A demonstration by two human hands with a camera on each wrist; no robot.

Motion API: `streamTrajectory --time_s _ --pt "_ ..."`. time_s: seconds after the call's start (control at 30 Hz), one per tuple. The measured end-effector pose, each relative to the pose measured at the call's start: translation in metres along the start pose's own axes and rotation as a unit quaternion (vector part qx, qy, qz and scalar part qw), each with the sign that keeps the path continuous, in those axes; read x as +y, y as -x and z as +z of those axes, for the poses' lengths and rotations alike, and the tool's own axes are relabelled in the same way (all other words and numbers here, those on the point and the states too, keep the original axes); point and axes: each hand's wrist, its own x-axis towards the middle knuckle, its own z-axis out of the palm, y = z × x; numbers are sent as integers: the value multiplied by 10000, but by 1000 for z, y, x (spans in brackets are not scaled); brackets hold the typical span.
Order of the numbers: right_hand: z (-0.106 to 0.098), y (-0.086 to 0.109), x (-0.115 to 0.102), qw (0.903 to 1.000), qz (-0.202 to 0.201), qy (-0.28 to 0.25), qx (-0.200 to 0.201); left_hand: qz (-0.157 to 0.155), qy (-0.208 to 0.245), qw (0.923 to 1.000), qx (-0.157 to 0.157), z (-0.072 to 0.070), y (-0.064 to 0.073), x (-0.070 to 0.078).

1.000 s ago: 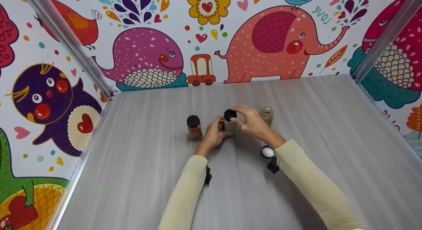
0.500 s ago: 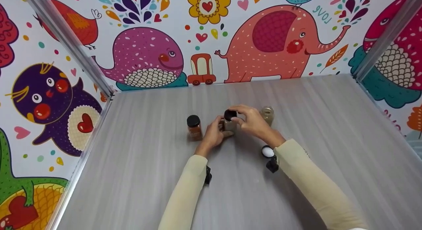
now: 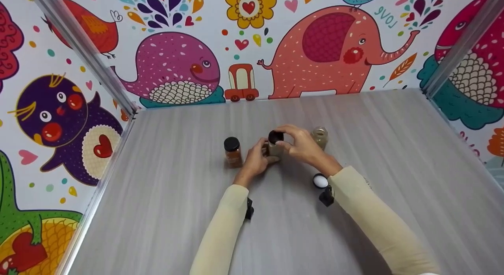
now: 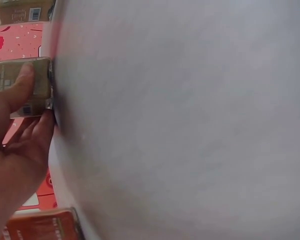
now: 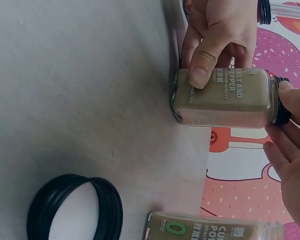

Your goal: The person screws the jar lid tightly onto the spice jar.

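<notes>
My left hand (image 3: 255, 160) grips the lower part of a square glass jar of salt and pepper (image 5: 225, 107) standing upright on the table. In the left wrist view its thumb lies across the label. My right hand (image 3: 305, 147) pinches the black lid (image 3: 276, 136) at the mouth of this jar, thumb on one side and fingers on the other. Beyond the right hand stands a lidless jar of greenish-brown powder (image 3: 319, 138), its label partly cut off in the right wrist view. A loose black lid with a white lining (image 3: 320, 182) lies near the right wrist.
To the left of the left hand stands a jar of red-brown spice (image 3: 233, 155) with a black lid on. The grey wood-grain table (image 3: 177, 212) is bounded by printed cartoon panels (image 3: 177, 66) at the back and sides, with metal posts (image 3: 88, 54) at the corners.
</notes>
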Motion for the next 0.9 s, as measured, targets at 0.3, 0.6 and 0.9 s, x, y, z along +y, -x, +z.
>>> streamTrajectory --time_s 0.3,0.6,0.9 --pt "-2 1 -1 9998 -87 161 4 62 -70 10000 -17 -1 1 0" --pt "-2 1 -2 9997 -212 69 64 52 -103 9999 27 0 1 1" --pt "-2 2 -2 9996 -263 83 115 59 -138 9999 43 -1 3 1"
